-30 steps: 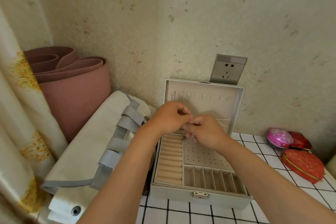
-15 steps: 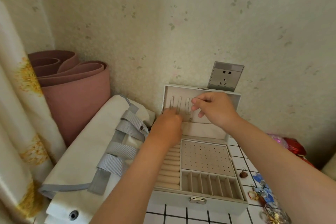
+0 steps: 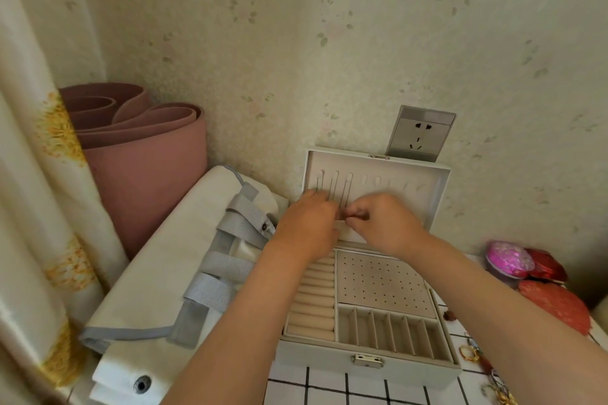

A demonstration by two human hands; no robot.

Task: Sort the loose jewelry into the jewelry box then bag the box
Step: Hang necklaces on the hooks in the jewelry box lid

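The grey jewelry box (image 3: pixel 365 362) stands open on the tiled table, its lid (image 3: pixel 424 194) upright against the wall. Three thin necklace chains (image 3: pixel 332 187) hang from hooks at the lid's left. My left hand (image 3: pixel 309 227) rests against the lower lid under the chains, its fingertips turned away from me. My right hand (image 3: pixel 388 223) is beside it and pinches the lower end of a chain between thumb and forefinger. Loose jewelry (image 3: pixel 473 352) lies on the table right of the box. A white tote bag (image 3: pixel 154 260) with grey straps lies left of the box.
A rolled pink mat (image 3: pixel 144 161) stands in the back left corner beside a curtain (image 3: pixel 36 207). A wall socket (image 3: pixel 421 135) sits just above the lid. Pink and red heart-shaped boxes (image 3: pixel 552 302) are at the right edge.
My right hand has come down from the hooks near the lid's top to the lower lid, close to my left hand. My left hand has hardly moved.
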